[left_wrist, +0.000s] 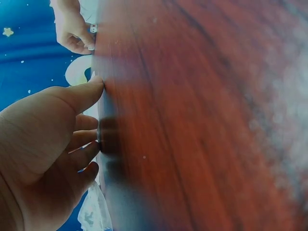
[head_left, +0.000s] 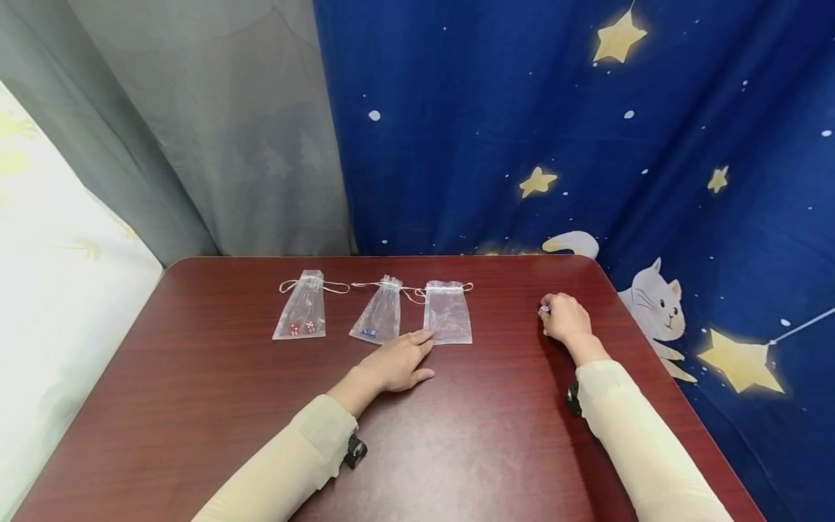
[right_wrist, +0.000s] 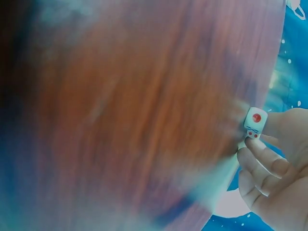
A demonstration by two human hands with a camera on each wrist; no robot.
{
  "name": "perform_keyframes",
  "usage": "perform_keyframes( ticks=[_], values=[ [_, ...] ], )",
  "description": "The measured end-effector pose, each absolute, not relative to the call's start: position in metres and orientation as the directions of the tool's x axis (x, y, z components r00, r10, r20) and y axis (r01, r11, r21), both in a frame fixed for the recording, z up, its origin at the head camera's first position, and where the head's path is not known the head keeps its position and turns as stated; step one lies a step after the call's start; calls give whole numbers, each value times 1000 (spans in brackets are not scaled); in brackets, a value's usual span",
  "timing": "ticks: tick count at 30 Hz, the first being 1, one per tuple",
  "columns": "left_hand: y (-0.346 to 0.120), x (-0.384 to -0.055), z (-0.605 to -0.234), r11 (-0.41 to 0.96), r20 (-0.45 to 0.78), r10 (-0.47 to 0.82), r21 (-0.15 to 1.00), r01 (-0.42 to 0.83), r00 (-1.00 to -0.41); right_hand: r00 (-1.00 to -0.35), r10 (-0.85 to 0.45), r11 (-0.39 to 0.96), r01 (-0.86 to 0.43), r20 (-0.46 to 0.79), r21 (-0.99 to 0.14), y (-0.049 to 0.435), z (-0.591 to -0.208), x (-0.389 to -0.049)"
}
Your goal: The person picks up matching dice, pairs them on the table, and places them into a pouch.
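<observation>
My right hand (head_left: pixel 566 319) is at the right part of the table, its thumb and fingers curled about a white die (head_left: pixel 544 309). In the right wrist view a die with a large red dot (right_wrist: pixel 256 119) shows at the thumb, and a smaller-looking die face (right_wrist: pixel 253 134) is just below it by the fingertips. My left hand (head_left: pixel 399 360) lies low over the table with fingers extended, fingertips right at the lower left corner of the right-hand mesh bag (head_left: pixel 448 315). That sheer drawstring bag lies flat and shows no dice.
Left of it lies a mesh bag (head_left: pixel 385 308) with blue dice (head_left: pixel 369 333). Further left is another bag (head_left: pixel 306 304) with red dice (head_left: pixel 309 326). White drawstrings spread from their necks. The brown table (head_left: pixel 196 406) ends at a curtain (head_left: pixel 457 145).
</observation>
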State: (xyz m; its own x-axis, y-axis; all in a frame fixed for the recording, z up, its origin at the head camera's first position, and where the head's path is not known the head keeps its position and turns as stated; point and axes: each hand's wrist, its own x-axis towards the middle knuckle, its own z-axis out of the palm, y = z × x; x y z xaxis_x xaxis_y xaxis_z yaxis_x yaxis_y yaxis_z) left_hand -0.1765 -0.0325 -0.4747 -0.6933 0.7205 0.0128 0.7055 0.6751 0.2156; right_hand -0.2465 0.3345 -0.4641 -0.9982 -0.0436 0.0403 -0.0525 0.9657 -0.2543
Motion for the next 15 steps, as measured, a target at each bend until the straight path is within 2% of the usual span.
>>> perform_keyframes(
  ticks=[5,15],
  values=[
    [-32,-176,-474,673,12,721,228,704,-693,-997,-52,962,-63,49,-265,335,-464,-245],
    [-33,-175,-474,678,9,712,248,692,-702,-982,-120,945,-158,144,-285,331,-465,-238]
  ],
)
